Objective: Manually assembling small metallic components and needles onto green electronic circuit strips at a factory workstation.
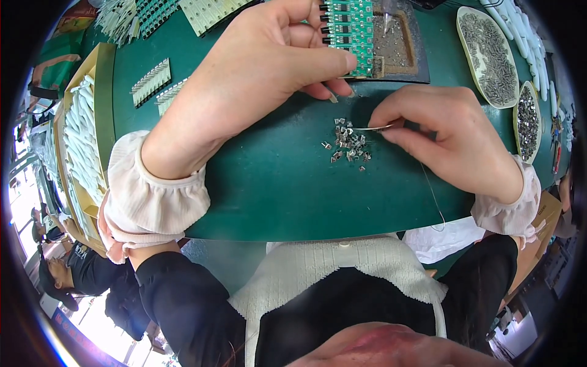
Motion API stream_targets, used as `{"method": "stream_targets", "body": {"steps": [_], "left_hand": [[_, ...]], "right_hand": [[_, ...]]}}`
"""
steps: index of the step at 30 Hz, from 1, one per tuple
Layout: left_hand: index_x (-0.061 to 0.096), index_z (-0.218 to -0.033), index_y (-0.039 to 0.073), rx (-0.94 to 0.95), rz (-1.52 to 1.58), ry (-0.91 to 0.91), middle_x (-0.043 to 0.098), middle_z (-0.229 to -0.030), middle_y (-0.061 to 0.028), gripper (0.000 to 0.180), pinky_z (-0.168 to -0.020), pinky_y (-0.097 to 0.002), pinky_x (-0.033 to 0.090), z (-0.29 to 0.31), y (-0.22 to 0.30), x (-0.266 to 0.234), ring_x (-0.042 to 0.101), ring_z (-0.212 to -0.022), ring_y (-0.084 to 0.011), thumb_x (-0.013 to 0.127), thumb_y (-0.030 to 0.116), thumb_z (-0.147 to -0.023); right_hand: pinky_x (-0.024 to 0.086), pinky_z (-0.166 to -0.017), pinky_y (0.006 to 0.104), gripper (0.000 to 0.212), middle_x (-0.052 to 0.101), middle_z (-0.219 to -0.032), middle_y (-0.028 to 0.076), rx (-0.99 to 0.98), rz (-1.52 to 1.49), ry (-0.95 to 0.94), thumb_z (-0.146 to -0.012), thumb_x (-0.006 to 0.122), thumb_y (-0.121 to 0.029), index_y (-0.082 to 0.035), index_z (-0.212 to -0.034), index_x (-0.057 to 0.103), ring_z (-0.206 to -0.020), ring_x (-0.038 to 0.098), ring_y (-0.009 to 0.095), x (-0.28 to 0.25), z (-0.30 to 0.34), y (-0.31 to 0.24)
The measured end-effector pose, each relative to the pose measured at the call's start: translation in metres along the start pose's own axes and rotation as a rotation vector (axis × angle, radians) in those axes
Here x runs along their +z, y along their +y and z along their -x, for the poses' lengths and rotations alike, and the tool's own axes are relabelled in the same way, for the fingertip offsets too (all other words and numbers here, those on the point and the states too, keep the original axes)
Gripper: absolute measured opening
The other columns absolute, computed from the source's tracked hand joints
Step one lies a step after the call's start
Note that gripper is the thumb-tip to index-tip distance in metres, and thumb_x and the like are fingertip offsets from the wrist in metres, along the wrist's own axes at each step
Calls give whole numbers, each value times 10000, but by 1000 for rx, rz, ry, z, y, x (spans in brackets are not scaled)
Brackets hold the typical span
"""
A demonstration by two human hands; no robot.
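My left hand (269,61) grips a green circuit board panel (361,37) at the top middle, thumb across its lower left part. Rows of small black components line the panel's left side. In my right hand (437,131) a thin silvery wire (374,128) is pinched between thumb and forefinger. Its short end points left at a loose pile of small shiny metal parts (351,144) on the green table. The rest of the wire trails below my hand toward the table's near edge. Whether the wire's end touches the parts I cannot tell.
Behind the panel lies a brown tray (419,46), a pointed metal tip above it. Two dishes (513,98) (536,131) of small metal parts stand right. A yellow box (107,79) with white sticks is left, near pale part strips (151,81). People sit far left.
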State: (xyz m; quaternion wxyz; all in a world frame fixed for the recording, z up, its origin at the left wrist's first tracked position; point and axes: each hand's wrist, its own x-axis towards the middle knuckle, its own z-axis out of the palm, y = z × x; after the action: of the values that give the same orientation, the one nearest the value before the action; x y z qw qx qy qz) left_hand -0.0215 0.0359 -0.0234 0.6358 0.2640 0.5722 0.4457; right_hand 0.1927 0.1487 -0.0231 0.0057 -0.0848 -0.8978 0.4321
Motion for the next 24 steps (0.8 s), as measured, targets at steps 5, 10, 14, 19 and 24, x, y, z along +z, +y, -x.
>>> {"method": "stream_targets", "body": {"steps": [5, 10, 14, 19, 24], "left_hand": [[559, -1205, -15, 5, -12, -1, 706, -1007, -85, 320, -729, -244, 561, -3, -2, 1, 690, -828, -141, 664, -17, -902], [560, -1204, -16, 6, 5, -12, 704, -999, -85, 323, -726, -245, 560, -3, -2, -1, 690, -829, -145, 665, -19, -898], [561, -1201, -15, 4, 2, -3, 703, -997, -85, 319, -723, -246, 560, -1, -2, -1, 690, -829, -146, 664, -20, -899], [541, -1217, -4, -42, -12, 0, 699, -1002, -85, 332, -714, -252, 569, -2, 5, 3, 697, -816, -157, 658, -15, -907], [563, -853, 5, 215, -160, 17, 679, -768, -69, 157, -621, -226, 545, -7, -14, 3, 692, -704, -123, 708, 65, -860]], "right_hand": [[537, -646, 340, 152, 684, -834, 128, -1, 70, 24, -817, 639, 68, 7, -949, 684, -759, 689, 268, -1, 5, 6], [532, -660, 346, 154, 676, -843, 133, -55, 167, 64, -820, 648, 54, 8, -964, 677, -760, 687, 279, -4, 1, 6], [522, -653, 345, 159, 636, -831, 131, -92, 204, 37, -803, 683, 34, 4, -957, 663, -744, 667, 270, -3, 1, 7], [516, -644, 343, 174, 591, -798, 127, -63, 197, 17, -759, 733, 22, 7, -906, 641, -711, 638, 276, 2, 1, 5], [519, -624, 338, 177, 583, -787, 112, -66, 237, -7, -743, 746, 22, 12, -875, 628, -694, 638, 258, 3, 0, 3]]}}
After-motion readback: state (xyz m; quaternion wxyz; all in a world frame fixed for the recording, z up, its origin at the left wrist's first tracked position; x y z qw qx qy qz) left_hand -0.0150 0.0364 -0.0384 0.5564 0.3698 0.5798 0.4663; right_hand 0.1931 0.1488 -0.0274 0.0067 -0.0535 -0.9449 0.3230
